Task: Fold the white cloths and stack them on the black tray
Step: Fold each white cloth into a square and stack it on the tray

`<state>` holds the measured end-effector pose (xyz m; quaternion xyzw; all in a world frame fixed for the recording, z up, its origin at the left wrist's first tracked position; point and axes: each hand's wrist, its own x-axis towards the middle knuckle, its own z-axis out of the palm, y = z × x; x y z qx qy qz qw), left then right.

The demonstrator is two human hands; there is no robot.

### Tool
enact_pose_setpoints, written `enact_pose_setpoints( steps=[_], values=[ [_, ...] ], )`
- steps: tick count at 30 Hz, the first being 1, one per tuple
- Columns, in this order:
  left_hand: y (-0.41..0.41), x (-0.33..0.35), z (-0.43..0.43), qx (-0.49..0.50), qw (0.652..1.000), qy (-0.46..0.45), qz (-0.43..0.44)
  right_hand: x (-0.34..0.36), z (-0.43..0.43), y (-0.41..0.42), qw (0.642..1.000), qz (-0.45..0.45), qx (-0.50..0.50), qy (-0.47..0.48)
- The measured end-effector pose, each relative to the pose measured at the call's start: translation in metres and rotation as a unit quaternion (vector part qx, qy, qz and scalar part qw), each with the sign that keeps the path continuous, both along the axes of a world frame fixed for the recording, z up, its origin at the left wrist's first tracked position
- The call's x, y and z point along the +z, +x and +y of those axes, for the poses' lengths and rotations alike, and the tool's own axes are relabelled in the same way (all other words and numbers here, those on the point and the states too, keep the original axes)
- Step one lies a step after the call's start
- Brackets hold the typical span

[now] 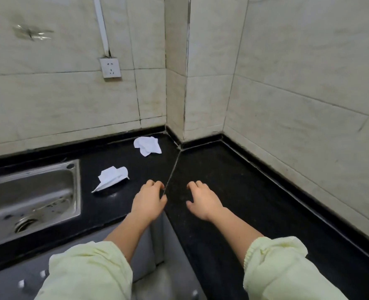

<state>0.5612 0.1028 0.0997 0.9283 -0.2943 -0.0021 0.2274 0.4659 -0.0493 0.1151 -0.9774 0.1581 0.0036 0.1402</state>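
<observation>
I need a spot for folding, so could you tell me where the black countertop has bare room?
The widest bare patch is the right wing of the countertop, between the diagonal seam and the right wall, beyond the right hand. Left of the seam it is busier: two crumpled white cloths lie between the steel sink and the corner, near the left hand.

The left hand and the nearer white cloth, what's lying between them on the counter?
Nothing. In the head view, only bare black counter separates the left hand from the nearer cloth. The hand is empty and not touching it.
</observation>
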Motion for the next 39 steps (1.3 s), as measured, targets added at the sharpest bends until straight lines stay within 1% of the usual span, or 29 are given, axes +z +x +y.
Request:
enact_pose_setpoints(
  steps=[9, 13, 16, 21, 24, 27, 30, 34, 37, 39],
  values=[
    [0.146, -0.024, -0.02, 0.031, 0.999, -0.005, 0.017, -0.016, -0.024, 0.148, 1.0, 0.021, 0.007, 0.005],
    [0.218, -0.041, -0.033, 0.025, 0.999, 0.001, 0.031, -0.032, -0.035, 0.222, 1.0, 0.021, -0.01, 0.02],
    [0.276, -0.058, -0.04, 0.015, 0.999, 0.004, 0.049, -0.048, -0.041, 0.278, 0.999, 0.039, -0.019, 0.033],
    [0.358, -0.085, -0.057, -0.001, 0.996, 0.035, 0.08, -0.075, -0.053, 0.354, 0.996, 0.073, -0.039, 0.043],
    [0.396, -0.108, -0.069, -0.015, 0.993, 0.05, 0.107, -0.098, -0.063, 0.392, 0.992, 0.107, -0.05, 0.05],
    [0.407, -0.119, -0.076, -0.015, 0.993, 0.037, 0.111, -0.111, -0.07, 0.407, 0.991, 0.114, -0.057, 0.051],
    [0.424, -0.134, -0.087, 0.016, 0.99, -0.009, 0.137, -0.125, -0.079, 0.43, 0.99, 0.111, -0.074, 0.055],
    [0.446, -0.146, -0.105, 0.108, 0.974, -0.079, 0.185, -0.139, -0.087, 0.457, 0.988, 0.098, -0.102, 0.059],
    [0.462, -0.157, -0.113, 0.16, 0.969, -0.061, 0.176, -0.146, -0.089, 0.473, 0.989, 0.081, -0.113, 0.051],
    [0.469, -0.163, -0.116, 0.171, 0.969, -0.046, 0.172, -0.152, -0.089, 0.481, 0.99, 0.072, -0.116, 0.047]
  ],
)
